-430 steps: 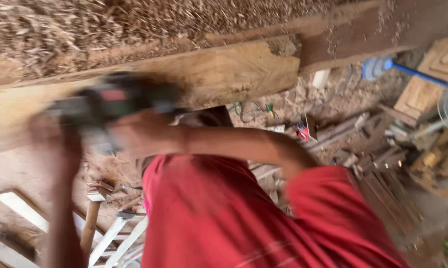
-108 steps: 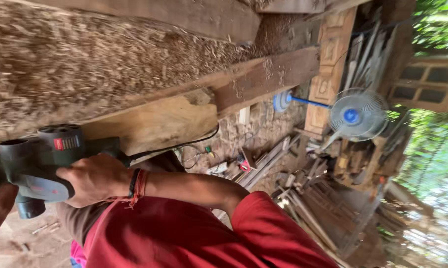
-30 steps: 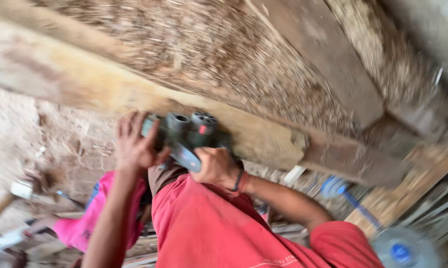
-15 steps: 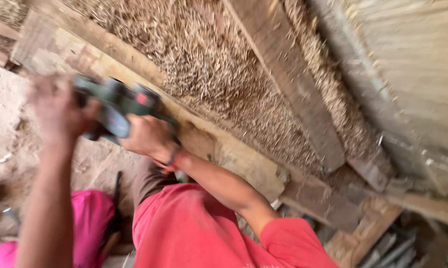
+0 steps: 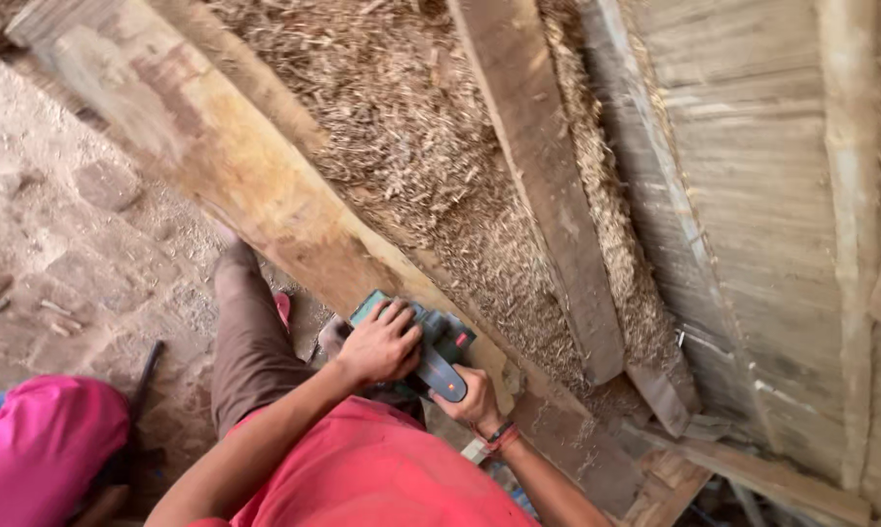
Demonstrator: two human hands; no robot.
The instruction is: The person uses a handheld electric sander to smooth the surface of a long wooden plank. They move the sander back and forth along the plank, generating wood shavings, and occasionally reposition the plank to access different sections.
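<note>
Here, one teal electric hand planer [image 5: 423, 337] sits on the near end of one long plank [image 5: 265, 200]. The left hand [image 5: 380, 344] wraps its front, the right hand [image 5: 475, 398] grips the rear handle. The plank's long axis runs away up-left, beyond both hands. Farther off: wood shavings [image 5: 401, 127], one darker beam [image 5: 538, 176].

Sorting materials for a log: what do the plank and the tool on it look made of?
Plank: solid wood, pale, bare and matte, grain showing, with shavings heaped beside it. Planer: probably moulded plastic, smooth teal-grey housing; its base is hidden.
</note>
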